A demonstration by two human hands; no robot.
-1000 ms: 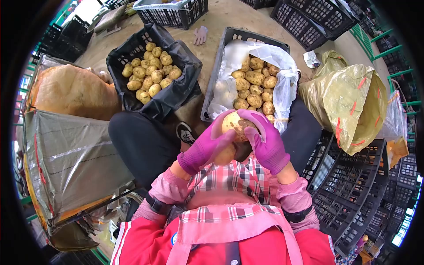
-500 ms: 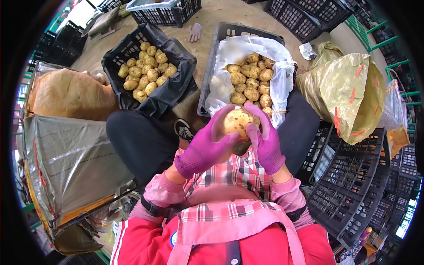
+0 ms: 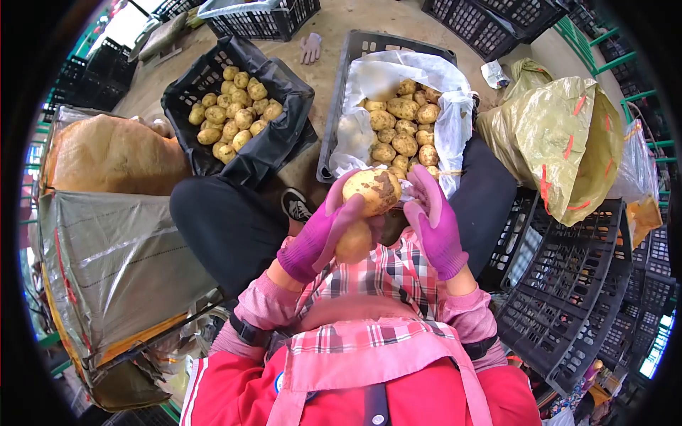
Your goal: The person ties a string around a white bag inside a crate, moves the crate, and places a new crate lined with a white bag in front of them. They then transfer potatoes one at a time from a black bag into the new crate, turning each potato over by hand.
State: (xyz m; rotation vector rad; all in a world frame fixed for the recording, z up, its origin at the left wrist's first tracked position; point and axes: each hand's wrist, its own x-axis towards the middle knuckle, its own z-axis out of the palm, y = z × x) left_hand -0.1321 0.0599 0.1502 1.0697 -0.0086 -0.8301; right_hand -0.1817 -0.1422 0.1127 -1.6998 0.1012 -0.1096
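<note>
My left hand (image 3: 320, 231), in a purple glove, is closed round a large pale potato (image 3: 371, 192) with a brown soil patch on its right side. A second potato (image 3: 355, 243) shows just below it, against the same hand. My right hand (image 3: 437, 224), gloved alike, is just right of the held potato, with its fingers and thumb apart and nothing plainly in them. Beyond my hands stands a black crate (image 3: 332, 121) with a white plastic liner (image 3: 455, 106) and several potatoes (image 3: 403, 128) in it.
Ahead left, a black-lined crate (image 3: 295, 106) holds several potatoes. A full orange sack (image 3: 114, 153) and a grey sheet-covered stack (image 3: 128, 263) stand left. Right are an open yellow-green sack (image 3: 554, 142) and tilted black crates (image 3: 561, 298). A loose glove (image 3: 310, 48) lies on the floor.
My right hand has come off the large potato and moved slightly right. My left hand now holds it alone, turned so its soil patch shows, and the second potato has come into view beneath.
</note>
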